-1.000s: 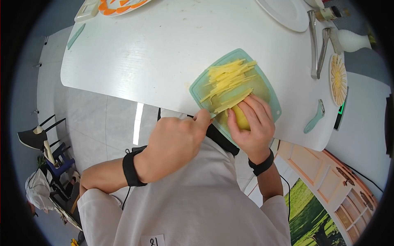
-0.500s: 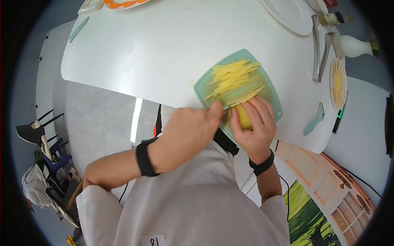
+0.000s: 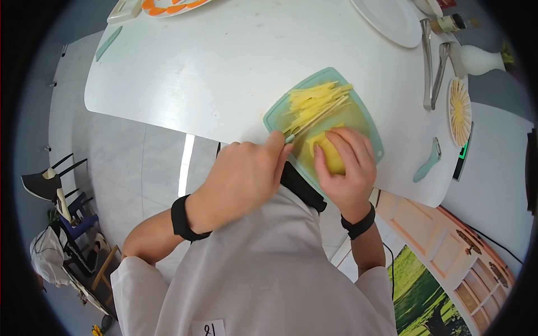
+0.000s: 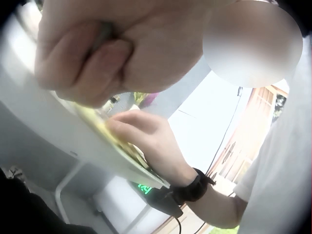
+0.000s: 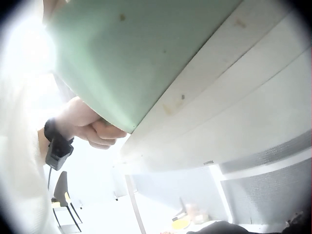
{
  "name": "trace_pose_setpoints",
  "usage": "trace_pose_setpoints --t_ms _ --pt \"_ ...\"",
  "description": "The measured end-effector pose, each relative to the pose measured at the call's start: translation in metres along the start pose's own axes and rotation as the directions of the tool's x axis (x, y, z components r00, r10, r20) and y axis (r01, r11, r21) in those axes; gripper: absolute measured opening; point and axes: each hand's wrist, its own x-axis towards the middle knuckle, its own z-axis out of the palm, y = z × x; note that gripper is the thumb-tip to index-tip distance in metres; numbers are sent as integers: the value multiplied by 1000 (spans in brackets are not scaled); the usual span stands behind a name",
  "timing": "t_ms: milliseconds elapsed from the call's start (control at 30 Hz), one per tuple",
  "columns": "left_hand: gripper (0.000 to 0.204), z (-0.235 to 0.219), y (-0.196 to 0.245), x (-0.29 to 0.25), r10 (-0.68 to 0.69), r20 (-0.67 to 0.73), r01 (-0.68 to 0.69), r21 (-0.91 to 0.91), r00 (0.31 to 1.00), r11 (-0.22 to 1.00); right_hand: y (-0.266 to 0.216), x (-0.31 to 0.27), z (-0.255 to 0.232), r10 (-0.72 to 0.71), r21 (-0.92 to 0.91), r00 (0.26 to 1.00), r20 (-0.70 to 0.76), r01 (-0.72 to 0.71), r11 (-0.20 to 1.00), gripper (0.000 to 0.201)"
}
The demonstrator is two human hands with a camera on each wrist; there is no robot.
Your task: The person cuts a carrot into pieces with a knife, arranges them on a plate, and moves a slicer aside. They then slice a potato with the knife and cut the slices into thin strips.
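Note:
My left hand [image 3: 238, 176] grips a knife [image 3: 322, 116] by its pale green handle. The blade lies slantwise over a heap of thin yellow strips [image 3: 314, 98] on a light green cutting board [image 3: 367, 120]. On the board's near part, my right hand [image 3: 348, 168] holds a peeled yellow potato [image 3: 330, 154], thumb on one side and fingers on the other. A gap separates blade and potato. In the left wrist view, the left fist [image 4: 97, 58] is curled round the handle. The board's pale green side [image 5: 117, 58] fills much of the right wrist view, hiding the potato there.
A peeler [image 3: 428, 162], metal tongs [image 3: 428, 73] and a plate of fanned pale strips [image 3: 460, 112] stand at the right. Farther back are a white plate [image 3: 386, 25] and orange slices [image 3: 174, 8] on another plate. A green-handled item [image 3: 109, 43] lies far left.
The knife has come away from the potato and up over the strip heap, taking the freshly cut strips along. My right hand still holds the potato in nearly the same spot.

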Motion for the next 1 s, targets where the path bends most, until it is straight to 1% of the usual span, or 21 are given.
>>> trace_pose_setpoints --t_ms 100,133,233,333,400,633,733,1000 --pt "26 -1 1 -3 52 -17 -49 151 999 987 -5 2 -2 15 -7 1000 1 -15 1000 31" --pt "26 -2 1 -2 56 -14 -53 152 998 987 -6 5 -2 19 -11 1000 -1 -19 1000 31" --pt "26 -3 0 -2 70 -5 -69 143 998 987 -5 12 0 -89 -35 996 -30 88 995 30" --pt "26 -4 -1 -1 86 6 -86 120 996 989 -2 14 4 -114 -38 993 -12 114 993 28" --pt "26 -5 -1 0 82 20 -83 110 996 990 -1 15 5 -105 -46 994 -15 104 993 28" --pt "25 -8 0 3 76 -12 -75 90 997 993 -1 11 7 -76 -58 997 12 76 995 28" --pt "24 -10 0 3 66 3 -66 90 998 994 -5 11 3 -78 -62 997 -13 78 995 26" --pt "25 -12 5 4 115 -25 -112 85 993 990 -2 10 5 -91 -69 994 64 95 993 25"
